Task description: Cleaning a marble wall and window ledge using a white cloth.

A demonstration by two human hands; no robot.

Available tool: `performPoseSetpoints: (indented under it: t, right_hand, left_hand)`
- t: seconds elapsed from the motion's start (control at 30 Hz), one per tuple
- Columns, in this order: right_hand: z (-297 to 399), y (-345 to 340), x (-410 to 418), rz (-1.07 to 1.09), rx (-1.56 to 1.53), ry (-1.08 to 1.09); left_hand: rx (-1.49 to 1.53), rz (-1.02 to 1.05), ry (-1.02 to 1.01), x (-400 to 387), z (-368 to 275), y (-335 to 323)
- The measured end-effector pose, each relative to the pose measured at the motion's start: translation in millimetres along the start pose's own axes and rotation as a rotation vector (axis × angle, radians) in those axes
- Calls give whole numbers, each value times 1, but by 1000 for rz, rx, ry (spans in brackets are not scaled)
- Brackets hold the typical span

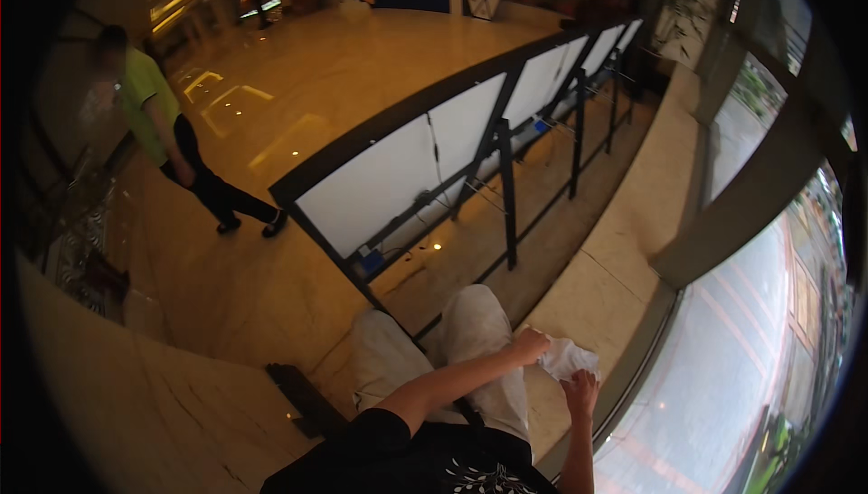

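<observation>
A thin white cloth (pixel 568 357) is stretched between my two hands, just over the pale stone window ledge beside my right knee. My left hand (pixel 531 345) is closed on the cloth's left end, near the knee. At its lower right end, close to the window, my right hand (pixel 581 389) grips the cloth with bent fingers. Light trousers (pixel 475 331) cover my legs as I sit at the ledge.
A black-framed row of display panels (pixel 400 182) stands before my knees on slanted struts, with cables behind. The stone ledge (pixel 610 250) runs along large window panes (pixel 712 351) at the right. A person in a green shirt (pixel 146 101) stands on the shiny floor at the left.
</observation>
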State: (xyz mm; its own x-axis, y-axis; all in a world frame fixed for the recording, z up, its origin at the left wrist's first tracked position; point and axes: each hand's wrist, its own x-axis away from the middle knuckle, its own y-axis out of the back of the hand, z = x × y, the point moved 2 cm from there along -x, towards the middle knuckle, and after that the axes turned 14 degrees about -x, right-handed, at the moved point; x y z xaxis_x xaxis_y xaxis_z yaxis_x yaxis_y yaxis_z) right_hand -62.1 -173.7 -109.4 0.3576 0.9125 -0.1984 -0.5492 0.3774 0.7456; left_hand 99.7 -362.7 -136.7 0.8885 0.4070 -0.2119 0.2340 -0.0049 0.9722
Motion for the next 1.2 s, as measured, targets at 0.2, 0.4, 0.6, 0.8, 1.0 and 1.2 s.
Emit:
performPoseSetpoints:
  t: [0.2, 0.4, 0.6, 0.8, 1.0, 1.2]
  right_hand:
    - [-76, 2, -58, -222, 249, 171]
    - [-78, 32, -141, -88, 177, 3]
    - [-126, 10, -121, 618, -85, -135]
    - [-92, -38, -111, 216, -978, -1088]
    - [-127, -81, -109, -185, -733, -894]
    - [-124, -60, -144, -207, -747, -1035]
  left_hand:
    - [31, -366, -24, -65, -12, 19]
    - [221, -284, 186, -106, 18, 8]
    - [69, 92, 15, -95, -5, -8]
    - [878, 623, 589, -98, -1, 7]
    - [855, 191, 723, -110, -16, -15]
    - [1036, 446, 804, -169, 5, -42]
